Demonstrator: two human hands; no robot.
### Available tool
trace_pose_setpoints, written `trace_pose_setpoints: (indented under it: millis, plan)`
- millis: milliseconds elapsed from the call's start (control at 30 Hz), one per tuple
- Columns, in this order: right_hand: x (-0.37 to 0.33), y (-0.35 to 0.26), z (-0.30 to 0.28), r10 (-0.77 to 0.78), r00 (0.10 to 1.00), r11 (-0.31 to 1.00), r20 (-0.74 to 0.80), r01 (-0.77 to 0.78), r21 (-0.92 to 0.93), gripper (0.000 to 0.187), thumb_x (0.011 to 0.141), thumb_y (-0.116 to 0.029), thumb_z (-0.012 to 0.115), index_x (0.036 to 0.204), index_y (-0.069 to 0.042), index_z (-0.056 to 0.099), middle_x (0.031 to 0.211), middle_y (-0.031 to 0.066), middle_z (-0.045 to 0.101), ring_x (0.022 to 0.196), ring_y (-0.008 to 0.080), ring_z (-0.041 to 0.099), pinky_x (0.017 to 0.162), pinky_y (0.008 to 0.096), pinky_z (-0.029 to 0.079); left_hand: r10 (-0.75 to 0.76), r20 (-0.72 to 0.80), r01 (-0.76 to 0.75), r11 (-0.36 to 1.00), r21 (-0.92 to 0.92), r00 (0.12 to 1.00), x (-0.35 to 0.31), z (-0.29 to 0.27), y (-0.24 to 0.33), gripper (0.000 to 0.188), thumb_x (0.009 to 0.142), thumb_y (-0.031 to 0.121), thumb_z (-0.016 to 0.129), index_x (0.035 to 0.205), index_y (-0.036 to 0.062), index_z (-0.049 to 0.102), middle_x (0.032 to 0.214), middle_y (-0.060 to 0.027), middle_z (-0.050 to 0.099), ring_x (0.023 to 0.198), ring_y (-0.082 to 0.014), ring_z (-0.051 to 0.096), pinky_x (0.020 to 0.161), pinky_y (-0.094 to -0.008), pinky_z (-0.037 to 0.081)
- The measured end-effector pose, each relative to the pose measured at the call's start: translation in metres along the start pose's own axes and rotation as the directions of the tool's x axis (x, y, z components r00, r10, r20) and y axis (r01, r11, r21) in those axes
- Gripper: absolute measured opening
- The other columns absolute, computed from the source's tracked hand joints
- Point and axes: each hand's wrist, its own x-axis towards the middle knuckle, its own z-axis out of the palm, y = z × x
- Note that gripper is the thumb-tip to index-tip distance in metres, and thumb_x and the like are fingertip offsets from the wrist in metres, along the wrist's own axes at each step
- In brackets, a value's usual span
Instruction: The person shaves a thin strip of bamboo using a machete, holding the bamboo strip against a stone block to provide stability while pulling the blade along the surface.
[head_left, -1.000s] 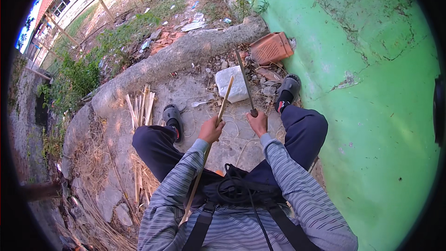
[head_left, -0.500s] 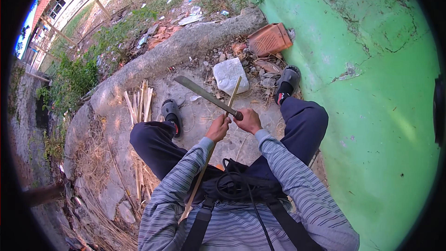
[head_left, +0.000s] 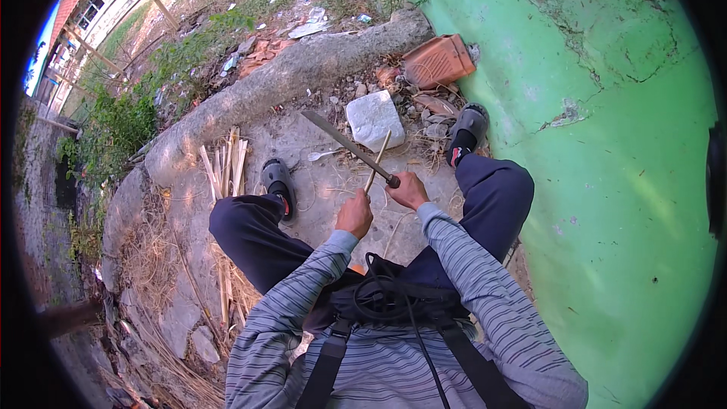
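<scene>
My left hand (head_left: pixel 354 214) is closed around a thin bamboo strip (head_left: pixel 377 159), whose far end points up and away from me. The strip's near part is mostly hidden by my left forearm. In my right hand (head_left: pixel 409 191) is the dark handle of a machete (head_left: pixel 344 142), its long blade pointing to the far left. Blade and strip cross just beyond my hands; whether they touch, I cannot tell. Past the crossing, a white block (head_left: pixel 375 120) sits on the ground. Several split bamboo strips (head_left: pixel 225 167) lie beside my left foot.
A green wall (head_left: pixel 606 182) rises along my right. A roof tile (head_left: pixel 439 62) leans near it among rubble. A low rounded concrete ridge (head_left: pixel 280 79) curves across the far side. Dry shavings (head_left: pixel 155 246) and plants (head_left: pixel 125 125) are at the left. A white plastic spoon (head_left: pixel 324 155) lies on the ground.
The machete has swung so its tip lies farther right and farther away. My left hand has come slightly nearer to me, and less of the strip shows beyond it.
</scene>
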Motion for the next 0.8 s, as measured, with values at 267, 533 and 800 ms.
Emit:
trace_pose_setpoints:
  millis: [267,533,800]
  plan:
    - [-0.008,-0.003,0.014,-0.013,0.99,0.999,0.139,0.018,-0.029,0.024,0.077,-0.028,0.068,0.08,-0.004,0.072,0.078,0.0209,0.071,0.081,0.043,0.07,0.076,0.0499,0.055,-0.022,-0.045,0.024,0.999,0.045,0.999,0.003,0.005,-0.006,0.024,0.103,0.022,0.049,0.106,-0.0023,0.051,0.083,-0.0345,0.066,0.082,-0.0552,0.065,0.074,-0.064,0.049]
    - [0.009,0.023,0.019,0.104,0.994,0.992,-0.031,-0.101,0.072,0.029,0.077,-0.029,0.071,0.076,0.0,0.068,0.074,0.0221,0.068,0.075,0.0422,0.068,0.072,0.0486,0.053,-0.021,-0.016,0.022,0.992,0.121,1.0,-0.012,0.007,-0.003,0.024,0.103,0.021,0.049,0.109,-0.002,0.051,0.084,-0.0342,0.066,0.082,-0.0549,0.066,0.073,-0.0638,0.05]
    - [0.003,0.019,0.026,0.056,0.997,0.998,0.059,-0.056,-0.011,0.03,0.077,-0.029,0.072,0.08,0.0,0.07,0.079,0.023,0.07,0.08,0.0414,0.07,0.074,0.049,0.054,-0.042,0.033,0.036,0.986,0.16,0.999,-0.016,-0.005,0.005,0.021,0.098,0.014,0.049,0.111,-0.0032,0.05,0.088,-0.0334,0.068,0.083,-0.0524,0.068,0.073,-0.0609,0.053]
